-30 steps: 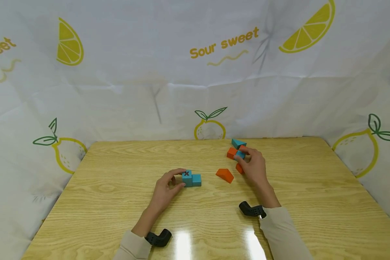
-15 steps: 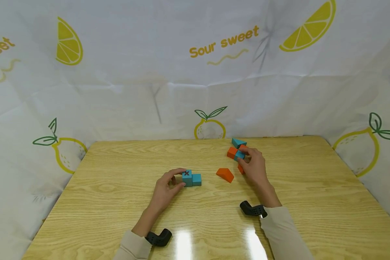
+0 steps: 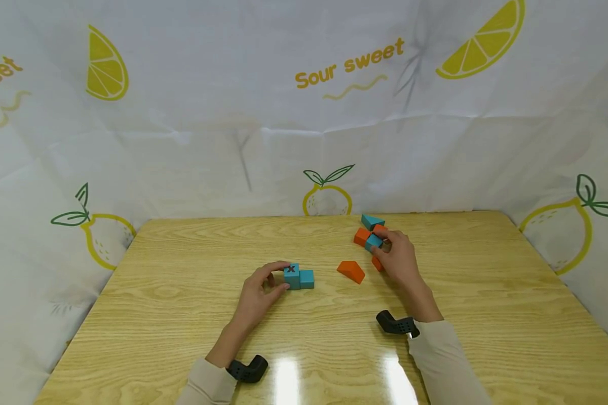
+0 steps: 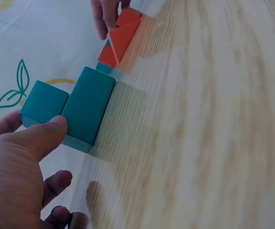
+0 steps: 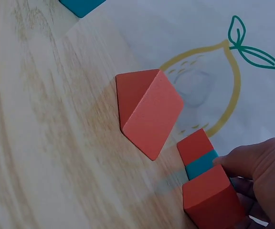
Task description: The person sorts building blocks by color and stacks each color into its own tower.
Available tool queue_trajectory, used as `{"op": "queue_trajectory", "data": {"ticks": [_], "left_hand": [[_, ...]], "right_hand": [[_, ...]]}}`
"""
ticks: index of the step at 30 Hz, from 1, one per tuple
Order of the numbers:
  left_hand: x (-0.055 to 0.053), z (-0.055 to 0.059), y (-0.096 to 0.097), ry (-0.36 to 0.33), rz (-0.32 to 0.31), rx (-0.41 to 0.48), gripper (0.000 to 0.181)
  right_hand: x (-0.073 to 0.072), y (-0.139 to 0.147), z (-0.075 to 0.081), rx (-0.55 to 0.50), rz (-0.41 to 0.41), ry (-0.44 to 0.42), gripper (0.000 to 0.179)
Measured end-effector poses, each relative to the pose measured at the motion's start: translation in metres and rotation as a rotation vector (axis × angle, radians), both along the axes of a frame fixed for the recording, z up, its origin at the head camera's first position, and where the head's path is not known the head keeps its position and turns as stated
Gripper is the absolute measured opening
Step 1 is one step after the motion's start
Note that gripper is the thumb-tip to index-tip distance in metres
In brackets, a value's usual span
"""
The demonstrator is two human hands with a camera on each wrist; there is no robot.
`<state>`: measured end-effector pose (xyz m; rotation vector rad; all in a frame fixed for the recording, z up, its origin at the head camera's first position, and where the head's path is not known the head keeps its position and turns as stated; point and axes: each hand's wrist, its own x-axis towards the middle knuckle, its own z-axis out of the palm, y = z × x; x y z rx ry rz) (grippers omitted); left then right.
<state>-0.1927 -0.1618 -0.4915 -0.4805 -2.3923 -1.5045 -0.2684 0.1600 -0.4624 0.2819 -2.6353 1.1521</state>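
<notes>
My left hand (image 3: 256, 293) pinches a blue cube (image 3: 291, 274) marked with a dark X, between thumb and fingers. A second blue block (image 3: 307, 279) sits to its right. In the left wrist view the held cube (image 4: 46, 102) rests on a lower blue block (image 4: 82, 119), which touches another one. At the back right my right hand (image 3: 400, 260) pinches a small blue block (image 3: 373, 242) between thumb and forefinger. Orange blocks (image 3: 362, 237) stand close around it. Part of a nearer orange block (image 3: 377, 263) is hidden by the right hand.
An orange wedge-shaped block (image 3: 351, 271) lies between the two hands. Behind the right-hand cluster, near the table's back edge, lies a blue triangular block (image 3: 372, 221). The wooden table (image 3: 192, 247) meets a white cloth (image 3: 223, 169) with lemon prints at back and sides.
The small blue block in my right hand has come slightly nearer, showing more of itself beside the orange blocks. My left hand holds still on the X cube.
</notes>
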Motion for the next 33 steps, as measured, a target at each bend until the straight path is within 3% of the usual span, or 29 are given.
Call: {"op": "queue_trajectory", "data": {"ticks": [9,15,18,33], "left_hand": [[0.001,0.002,0.003,-0.024,0.026,0.005,0.047],[0.014,0.027,0.009,-0.018,0.014,0.007,0.043],[0.018,0.035,0.01,-0.005,0.006,0.006,0.042],[0.019,0.037,0.009,-0.001,-0.005,0.0,0.042]], "right_hand": [[0.003,0.001,0.005,-0.009,0.01,-0.114,0.041],[0.003,0.001,0.006,-0.022,-0.012,-0.156,0.039],[0.003,0.002,0.005,-0.029,-0.011,-0.155,0.038],[0.003,0.002,0.01,-0.008,0.021,-0.063,0.037]]}}
